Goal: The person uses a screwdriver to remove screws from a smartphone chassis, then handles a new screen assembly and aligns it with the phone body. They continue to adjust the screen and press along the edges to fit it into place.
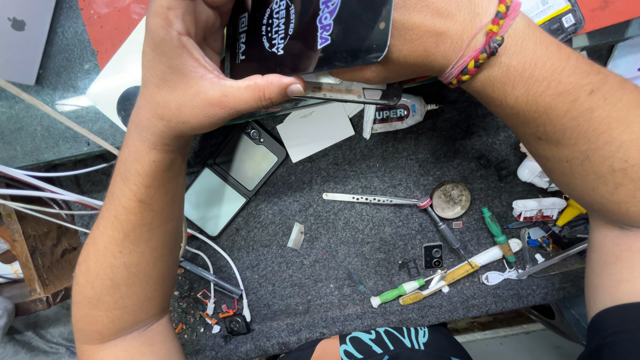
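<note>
Both my hands hold a black phone screen panel (310,30) with a printed protective film, raised close to the camera at the top. My left hand (193,67) grips its left edge, thumb stretched along the bottom edge. My right hand (420,37) holds its right side; the wrist wears a braided red, yellow and black thread band (483,43). Below my hands, on the dark grey mat (373,173), lies an open flip phone (233,177) with its back up. Most of my right fingers are hidden behind the panel.
On the mat lie metal tweezers (370,198), a round metal tin (451,199), a small camera module (433,255), green-handled screwdrivers (497,232), a glue tube (400,115), a white card (315,130) and white cables (220,257) at left. A wooden block (37,257) sits far left.
</note>
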